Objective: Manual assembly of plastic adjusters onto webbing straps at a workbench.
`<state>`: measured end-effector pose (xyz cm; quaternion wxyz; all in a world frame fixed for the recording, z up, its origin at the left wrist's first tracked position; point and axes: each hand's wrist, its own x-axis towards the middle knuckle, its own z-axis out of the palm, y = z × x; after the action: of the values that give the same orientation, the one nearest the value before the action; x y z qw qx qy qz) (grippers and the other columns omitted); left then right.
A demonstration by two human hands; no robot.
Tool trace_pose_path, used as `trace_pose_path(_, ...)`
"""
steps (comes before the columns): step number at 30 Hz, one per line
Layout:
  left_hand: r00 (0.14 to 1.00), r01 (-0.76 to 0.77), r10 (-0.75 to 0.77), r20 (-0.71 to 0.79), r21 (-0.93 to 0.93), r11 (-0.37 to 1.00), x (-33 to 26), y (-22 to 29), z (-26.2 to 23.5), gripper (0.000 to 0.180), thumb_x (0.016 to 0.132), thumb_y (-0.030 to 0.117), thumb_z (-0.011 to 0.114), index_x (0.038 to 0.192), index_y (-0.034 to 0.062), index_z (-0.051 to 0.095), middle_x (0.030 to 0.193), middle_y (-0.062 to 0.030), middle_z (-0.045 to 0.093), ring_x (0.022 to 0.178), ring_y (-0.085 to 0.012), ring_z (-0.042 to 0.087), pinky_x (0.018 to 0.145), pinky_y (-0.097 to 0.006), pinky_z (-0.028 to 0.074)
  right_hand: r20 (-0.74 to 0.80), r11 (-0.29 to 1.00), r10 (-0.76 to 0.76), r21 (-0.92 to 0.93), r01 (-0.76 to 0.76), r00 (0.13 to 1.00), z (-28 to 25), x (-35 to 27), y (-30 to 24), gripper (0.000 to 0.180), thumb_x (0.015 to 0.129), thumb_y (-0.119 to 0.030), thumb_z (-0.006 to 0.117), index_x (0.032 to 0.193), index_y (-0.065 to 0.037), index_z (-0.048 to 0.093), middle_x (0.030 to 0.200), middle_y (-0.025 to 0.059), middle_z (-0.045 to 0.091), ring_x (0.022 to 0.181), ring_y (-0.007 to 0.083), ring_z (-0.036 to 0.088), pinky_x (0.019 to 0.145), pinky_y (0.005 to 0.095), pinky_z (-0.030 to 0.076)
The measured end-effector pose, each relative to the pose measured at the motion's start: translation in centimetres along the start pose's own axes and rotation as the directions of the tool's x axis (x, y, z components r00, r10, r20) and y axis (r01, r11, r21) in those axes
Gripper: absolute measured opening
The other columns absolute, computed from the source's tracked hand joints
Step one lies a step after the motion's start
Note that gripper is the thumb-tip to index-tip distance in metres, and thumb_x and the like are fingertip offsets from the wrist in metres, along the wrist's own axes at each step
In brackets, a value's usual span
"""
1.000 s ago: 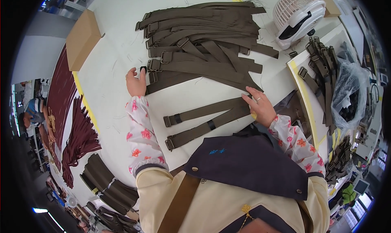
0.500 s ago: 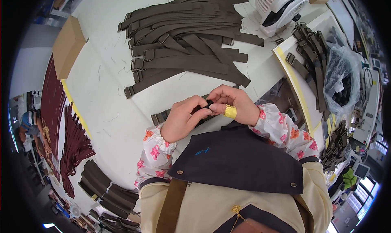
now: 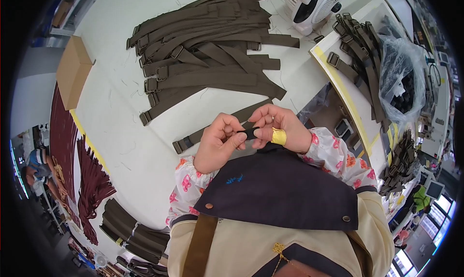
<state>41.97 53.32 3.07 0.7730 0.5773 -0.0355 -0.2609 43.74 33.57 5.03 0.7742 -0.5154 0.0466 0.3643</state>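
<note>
A small black strip (image 3: 249,132), perhaps fabric, is stretched between my two hands above the table's near edge. My left hand (image 3: 223,140) pinches its left end between thumb and fingers. The other end is gripped by the thumb and fingers of my right hand (image 3: 281,127), which has yellow tape round the thumb and a ring on one finger. Behind and below the hands a single dark olive webbing strap (image 3: 198,135) lies on the table, its buckle at the left end. Farther back is a heap of similar buckled straps (image 3: 208,49).
A white fan (image 3: 316,8) stands at the back right. Beside it, a side board (image 3: 333,78) carries more straps and a clear plastic bag (image 3: 401,83) of dark pieces. On the left are a cardboard box (image 3: 73,73), maroon cords (image 3: 92,190) and a bundled stack of olive strips (image 3: 133,231).
My hands have drawn slightly apart, so the black strip between them shows more. The whole view has shifted a little, with the strap heap now farther left and up.
</note>
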Motion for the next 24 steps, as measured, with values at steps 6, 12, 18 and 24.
trace_pose_path(6,0.958,0.134,-0.215,0.188,0.369,0.920,3.4,-0.6,-0.5,0.012,0.085,0.007,0.054,0.092,0.0017,0.046,0.069,-0.0060,0.058,0.055,-0.0137,0.057,0.053,-0.026,0.045,0.182,0.653,-0.054,-0.737,0.172,0.982,-2.1,0.2,2.0,0.012,0.081,-0.014,0.061,0.083,-0.002,0.059,0.065,0.0095,0.060,0.059,0.0208,0.060,0.053,0.0301,0.044)
trace_pose_path(12,0.861,-0.248,0.481,0.162,0.961,0.120,11.6,-6.0,-5.4,0.023,0.072,0.015,0.065,0.091,0.0064,0.058,0.092,-0.0071,0.059,0.087,-0.0221,0.055,0.076,-0.035,0.042,-0.003,0.707,-0.122,-0.703,0.085,0.993,-4.0,0.4,4.9,0.015,0.080,-0.013,0.063,0.087,-0.001,0.059,0.065,0.0091,0.059,0.055,0.0175,0.057,0.053,0.0285,0.043)
trace_pose_path(18,0.914,-0.257,0.325,0.242,0.966,0.003,13.1,-6.5,-6.4,0.021,0.073,0.011,0.063,0.093,0.0100,0.060,0.086,-0.0040,0.059,0.087,-0.0209,0.054,0.080,-0.036,0.037,-0.224,0.860,-0.050,-0.505,-0.072,0.973,-6.0,0.2,4.6,0.016,0.080,-0.009,0.063,0.090,0.001,0.057,0.075,0.0056,0.060,0.066,0.0104,0.054,0.063,0.0244,0.045)
trace_pose_path(24,0.858,-0.407,0.454,0.241,0.857,0.314,9.0,-1.3,-3.2,0.011,0.080,0.002,0.054,0.089,0.0065,0.059,0.071,-0.0081,0.057,0.063,-0.0250,0.055,0.059,-0.033,0.041,-0.208,0.845,-0.436,-0.430,0.318,0.875,-5.4,2.2,2.9,0.012,0.081,-0.007,0.061,0.089,0.000,0.057,0.112,0.0095,0.049,0.095,0.0126,0.050,0.082,0.0265,0.042)
